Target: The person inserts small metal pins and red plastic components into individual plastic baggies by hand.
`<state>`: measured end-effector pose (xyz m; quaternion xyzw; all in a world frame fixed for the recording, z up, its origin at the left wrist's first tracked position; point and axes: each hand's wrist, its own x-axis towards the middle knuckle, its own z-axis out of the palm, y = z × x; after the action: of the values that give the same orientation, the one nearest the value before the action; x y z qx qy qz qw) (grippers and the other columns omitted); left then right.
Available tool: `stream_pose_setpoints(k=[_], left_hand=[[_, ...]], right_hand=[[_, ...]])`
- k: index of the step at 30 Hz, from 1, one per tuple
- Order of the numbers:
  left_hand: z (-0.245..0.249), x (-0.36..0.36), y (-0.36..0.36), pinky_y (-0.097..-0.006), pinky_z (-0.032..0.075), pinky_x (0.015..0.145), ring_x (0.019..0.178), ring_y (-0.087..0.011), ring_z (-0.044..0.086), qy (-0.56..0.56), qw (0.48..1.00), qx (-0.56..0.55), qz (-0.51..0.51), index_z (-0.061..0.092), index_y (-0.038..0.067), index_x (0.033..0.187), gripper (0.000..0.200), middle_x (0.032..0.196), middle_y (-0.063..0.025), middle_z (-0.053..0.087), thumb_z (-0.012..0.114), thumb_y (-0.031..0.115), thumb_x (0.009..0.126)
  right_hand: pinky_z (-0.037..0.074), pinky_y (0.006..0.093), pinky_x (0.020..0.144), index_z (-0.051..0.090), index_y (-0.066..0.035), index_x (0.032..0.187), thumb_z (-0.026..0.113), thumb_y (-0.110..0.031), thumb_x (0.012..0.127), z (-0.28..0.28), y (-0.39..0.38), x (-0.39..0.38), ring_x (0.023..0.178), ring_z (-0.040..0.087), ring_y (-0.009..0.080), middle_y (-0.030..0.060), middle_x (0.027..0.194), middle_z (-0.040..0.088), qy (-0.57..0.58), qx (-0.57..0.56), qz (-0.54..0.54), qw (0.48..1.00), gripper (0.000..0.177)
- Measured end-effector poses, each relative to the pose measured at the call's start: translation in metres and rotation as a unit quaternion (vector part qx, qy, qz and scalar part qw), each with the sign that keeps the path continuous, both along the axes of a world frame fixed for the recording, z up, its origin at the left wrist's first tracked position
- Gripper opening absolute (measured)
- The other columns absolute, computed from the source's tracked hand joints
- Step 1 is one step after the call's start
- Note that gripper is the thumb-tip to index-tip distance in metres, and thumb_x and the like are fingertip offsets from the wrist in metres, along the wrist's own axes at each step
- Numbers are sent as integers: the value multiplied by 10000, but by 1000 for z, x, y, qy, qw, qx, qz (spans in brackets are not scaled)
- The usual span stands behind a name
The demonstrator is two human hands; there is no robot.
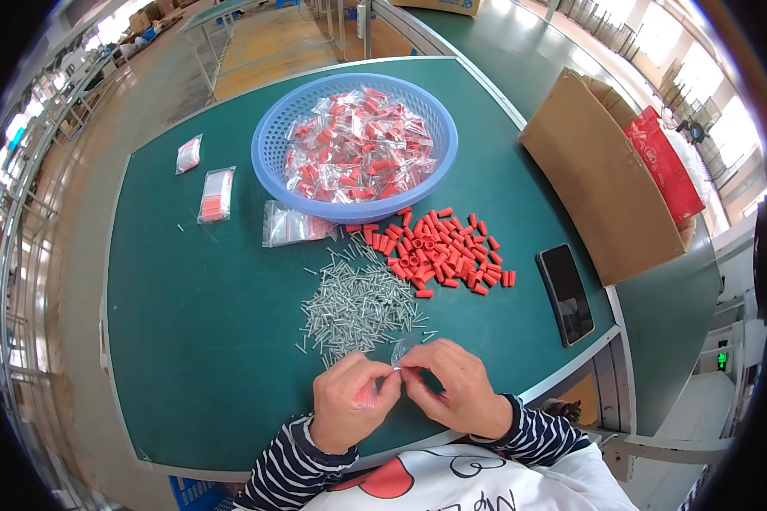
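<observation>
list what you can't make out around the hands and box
Head view: how many red bits the left hand holds; its fingers cover them.
Head view: what is in the small clear bag pinched by the right hand; too small.
Head view: inside the cardboard box; its side hides it.

A small clear bag (400, 352) is pinched between the left hand (348, 409) and right hand (458, 393) above the green table (204, 341), near a pile of metal pins (358, 307); red caps (439, 251) are heaped beyond.

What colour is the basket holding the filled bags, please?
Blue; the basket shows best in the head view.
</observation>
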<state>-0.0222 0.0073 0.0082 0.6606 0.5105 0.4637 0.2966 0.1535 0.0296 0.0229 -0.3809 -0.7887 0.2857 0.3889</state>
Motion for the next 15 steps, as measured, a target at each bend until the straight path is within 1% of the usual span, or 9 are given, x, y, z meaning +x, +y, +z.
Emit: stream_pose_setpoints(k=[3, 6, 9, 12, 15], left_hand=[[2, 0, -1, -283, 375, 505, 562, -150, 494, 8, 999, -3, 31, 667, 13, 776, 104, 657, -59, 534, 732, -40, 715], [4, 0, -1, -285, 364, 500, 557, -148, 486, 9, 999, 6, 34, 650, 12, 755, 92, 650, -57, 524, 715, -42, 718], [4, -1, -2, -287, 363, 500, 557, -153, 487, 13, 1000, 7, 22, 644, 13, 751, 96, 652, -61, 524, 719, -29, 709], [5, -2, -2, -290, 366, 497, 552, -163, 487, 30, 999, 8, -8, 638, 16, 740, 102, 647, -66, 517, 723, -19, 695], [5, -3, -1, -295, 367, 488, 538, -175, 473, 43, 998, 25, -24, 674, 25, 804, 140, 657, -65, 511, 741, -7, 686]], right_hand=[[480, 379, 721, 644, -48, 991, 726, -6, 726, 0, -1, 4, 831, 616, 272, 84, 947, 630, -30, 71, 24, 997, 281], [463, 376, 705, 646, -45, 1020, 738, -4, 686, -2, -5, 2, 815, 598, 268, 80, 937, 600, -71, 118, 24, 990, 349], [452, 366, 703, 643, -36, 1051, 729, -25, 704, -1, -9, 3, 827, 580, 265, 85, 945, 585, -109, 109, 16, 988, 357], [442, 360, 713, 646, -40, 1058, 708, -51, 723, -1, -12, 4, 864, 567, 253, 81, 966, 581, -169, 85, 30, 982, 341], [440, 356, 733, 650, -46, 1067, 697, -77, 729, 4, -12, 10, 904, 565, 242, 77, 988, 585, -219, 82, 40, 971, 343]])
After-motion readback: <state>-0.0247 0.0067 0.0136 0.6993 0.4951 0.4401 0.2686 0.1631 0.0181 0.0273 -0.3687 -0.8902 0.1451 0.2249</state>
